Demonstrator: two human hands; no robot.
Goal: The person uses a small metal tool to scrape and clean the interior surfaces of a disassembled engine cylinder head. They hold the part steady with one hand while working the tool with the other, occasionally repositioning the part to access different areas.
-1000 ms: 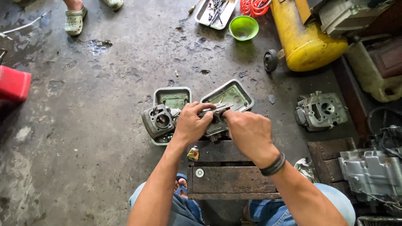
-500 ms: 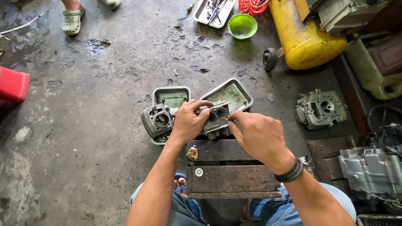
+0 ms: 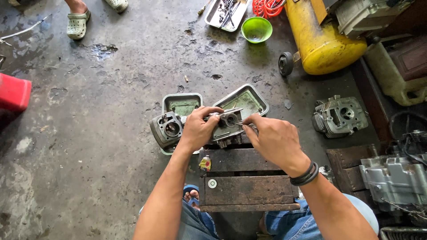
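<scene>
A grey metal engine part (image 3: 227, 126) rests on the far edge of a dark wooden block (image 3: 242, 175) between my knees. My left hand (image 3: 198, 129) grips its left side and holds it steady. My right hand (image 3: 271, 138) pinches a small thin metal tool (image 3: 245, 126) whose tip sits at the round opening on top of the part. A grey engine cylinder (image 3: 167, 129) lies just left of my left hand, beside two rectangular metal trays (image 3: 186, 103) on the floor.
A yellow compressor tank (image 3: 322, 38), a green bowl (image 3: 256, 29) and a tool tray (image 3: 224, 13) sit farther back. Another cylinder head (image 3: 340, 116) lies at right, with an engine case (image 3: 396, 178). A red container (image 3: 14, 92) is at left; another person's sandalled feet (image 3: 78, 23) stand beyond.
My right hand has shifted slightly right and down off the top of the part, uncovering its round opening. My left hand keeps its grip.
</scene>
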